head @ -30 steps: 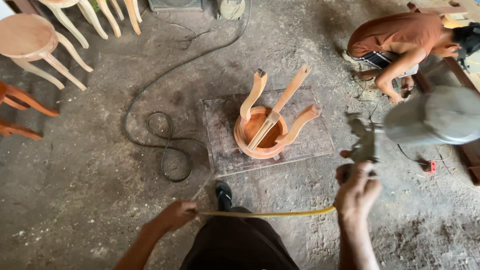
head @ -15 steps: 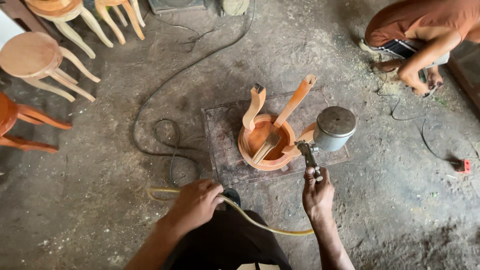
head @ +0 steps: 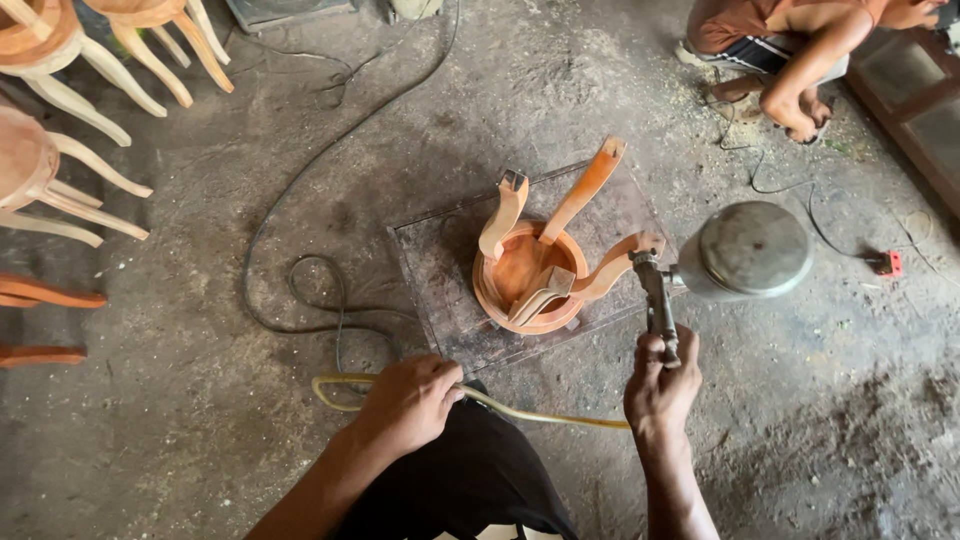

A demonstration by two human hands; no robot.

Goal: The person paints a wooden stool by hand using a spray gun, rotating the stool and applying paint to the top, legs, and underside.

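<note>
My right hand grips the handle of a spray gun with a round metal cup, its nozzle close to a leg of an upturned wooden stool. The stool is orange-brown, seat down, with its curved legs pointing up, and it stands on a flat dark board on the ground. My left hand is closed around a yellowish air hose that runs across my lap to the gun.
Several pale and orange stools lie at the left edge. A black cable loops over the concrete floor left of the board. Another person crouches at the top right near a red plug.
The spray gun has come down and forward toward the stool. My left hand has slid along the hose closer to my body, and the view has moved in on the stool.
</note>
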